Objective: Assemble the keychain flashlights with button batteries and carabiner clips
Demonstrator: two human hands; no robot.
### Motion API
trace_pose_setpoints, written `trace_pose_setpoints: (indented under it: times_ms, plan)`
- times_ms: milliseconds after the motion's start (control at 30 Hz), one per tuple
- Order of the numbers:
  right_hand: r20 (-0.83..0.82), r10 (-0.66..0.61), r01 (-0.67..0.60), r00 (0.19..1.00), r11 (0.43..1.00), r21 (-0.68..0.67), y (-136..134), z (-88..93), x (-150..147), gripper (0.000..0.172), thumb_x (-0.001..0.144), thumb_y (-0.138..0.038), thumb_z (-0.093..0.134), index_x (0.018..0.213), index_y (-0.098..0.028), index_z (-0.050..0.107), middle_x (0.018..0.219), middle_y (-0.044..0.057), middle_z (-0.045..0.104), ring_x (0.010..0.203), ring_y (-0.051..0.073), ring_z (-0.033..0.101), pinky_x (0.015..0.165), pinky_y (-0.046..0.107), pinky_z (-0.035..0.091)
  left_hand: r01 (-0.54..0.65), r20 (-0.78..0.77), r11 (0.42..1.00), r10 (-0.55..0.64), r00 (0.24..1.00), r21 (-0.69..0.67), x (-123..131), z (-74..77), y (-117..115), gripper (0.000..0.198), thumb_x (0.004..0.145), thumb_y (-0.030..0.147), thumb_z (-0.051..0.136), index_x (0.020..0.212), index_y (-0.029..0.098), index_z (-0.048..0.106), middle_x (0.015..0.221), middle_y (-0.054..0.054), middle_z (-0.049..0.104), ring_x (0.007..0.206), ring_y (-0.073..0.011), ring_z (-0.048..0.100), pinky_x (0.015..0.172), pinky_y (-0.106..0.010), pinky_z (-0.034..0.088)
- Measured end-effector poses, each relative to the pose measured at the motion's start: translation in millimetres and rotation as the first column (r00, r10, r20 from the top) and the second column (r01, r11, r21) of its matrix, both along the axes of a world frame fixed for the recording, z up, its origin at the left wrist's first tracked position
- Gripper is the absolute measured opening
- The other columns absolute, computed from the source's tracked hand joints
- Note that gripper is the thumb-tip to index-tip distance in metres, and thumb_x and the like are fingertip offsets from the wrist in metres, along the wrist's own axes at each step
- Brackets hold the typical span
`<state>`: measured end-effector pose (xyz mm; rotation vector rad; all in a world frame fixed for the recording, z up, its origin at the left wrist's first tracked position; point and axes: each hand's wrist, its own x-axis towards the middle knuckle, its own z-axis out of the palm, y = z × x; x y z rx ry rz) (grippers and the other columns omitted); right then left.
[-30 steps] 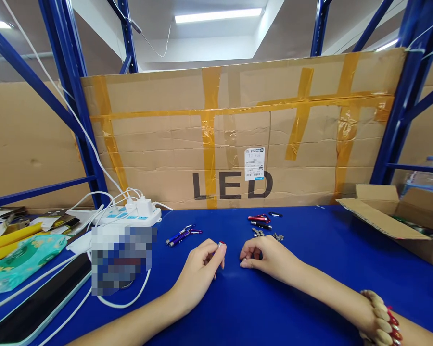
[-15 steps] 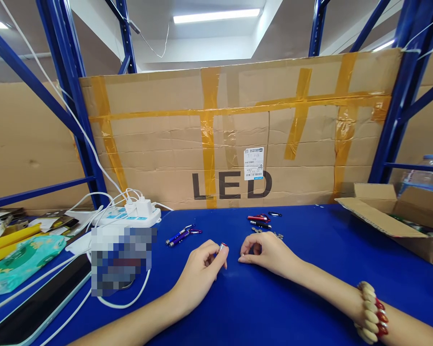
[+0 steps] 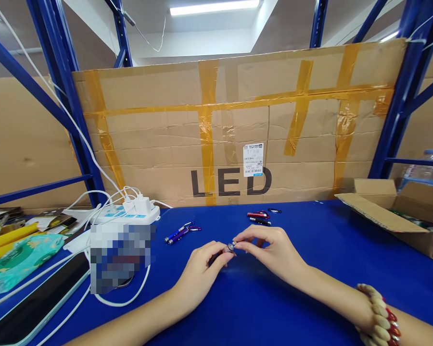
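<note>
Dark tablet (image 3: 29,310): lies flat at the table's near left edge, with white cables running across and beside it.
Teal pouch (image 3: 19,259): just behind the tablet, lying next to yellow packets (image 3: 7,238).
Power strip (image 3: 130,215): white, at the back left of the blue table (image 3: 310,254), with white chargers plugged into it.
Blue pen lights (image 3: 178,234): two slim ones lying side by side on the table, beyond the left hand and apart from it.
Left hand (image 3: 202,266): rests on the table with its fingers curled in. Thumb and forefinger are closed around the small red cylinder.
Small red cylinder (image 3: 229,248): held just above the table between the two hands. Its silver end points to the right hand, and most of its body is hidden in the left fingers.
Right hand (image 3: 274,252): thumb and forefinger are pinched narrow on the cylinder's silver end, and the other fingers are bent loosely. Whether a separate small part sits in that pinch cannot be told.
Red and black pen lights (image 3: 258,217): a small cluster behind the right hand, near the cardboard sheet (image 3: 238,125) marked LED.
Bead bracelet (image 3: 378,312): on the right wrist, at the bottom right.
Open cardboard box (image 3: 400,216): at the table's right end, well apart from both hands.
</note>
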<state>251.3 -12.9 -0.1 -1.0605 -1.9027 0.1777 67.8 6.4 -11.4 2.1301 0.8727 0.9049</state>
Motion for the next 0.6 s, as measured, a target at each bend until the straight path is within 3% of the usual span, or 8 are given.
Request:
trace_pose_setpoints:
  times_ms: [367, 600]
  plan:
    - [0.027, 0.125, -0.126, 0.992, 0.992, 0.016, -2.6, -0.3, -0.8, 0.026, 0.083, -0.042, 0.058, 0.08, -0.02, 0.071, 0.077, 0.004, 0.069, 0.064, 0.012, 0.061, 0.045, 0.019, 0.043, 0.016, -0.035, 0.999, -0.015, 0.999, 0.033, -0.3, -2.0, 1.9, 0.028, 0.087, 0.035, 0.043, 0.068, 0.02, 0.057, 0.068, 0.0, 0.055, 0.067, -0.0173, 0.051, 0.063, -0.024, 0.036]
    - [0.126, 0.18, -0.191, 0.976, 0.979, 0.074, -2.2, -2.4, 1.0, 0.02, 0.087, -0.032, 0.055, 0.084, -0.02, 0.072, 0.085, 0.006, 0.067, 0.072, 0.013, 0.062, 0.056, 0.021, 0.048, 0.032, -0.028, 0.999, -0.032, 0.999, 0.019, 0.1, -0.6, 2.4, 0.028, 0.086, 0.035, 0.043, 0.065, 0.02, 0.053, 0.067, 0.0, 0.054, 0.066, -0.0171, 0.05, 0.063, -0.024, 0.036]
